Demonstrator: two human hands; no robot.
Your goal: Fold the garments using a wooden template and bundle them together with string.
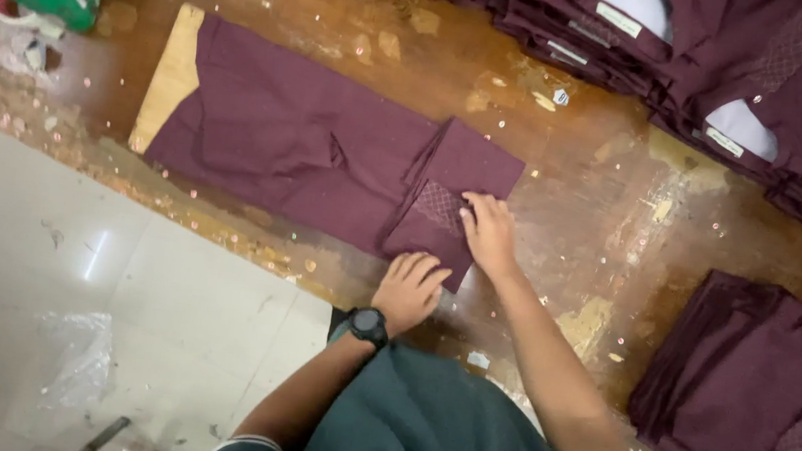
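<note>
Garment workshop, stacked folded maroon shirts (742, 63)

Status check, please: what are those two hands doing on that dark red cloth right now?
Left hand and right hand flat on maroon garment, pressing folded end. Board beneath. Nothing blocking.

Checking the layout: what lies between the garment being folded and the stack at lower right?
In the head view, only bare, worn tabletop separates the garment from the stack.

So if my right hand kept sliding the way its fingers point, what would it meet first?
Your right hand points toward the upper left, flat on the folded maroon garment. It would likely cross the patterned panel first, then the folded sleeve edge.
</note>
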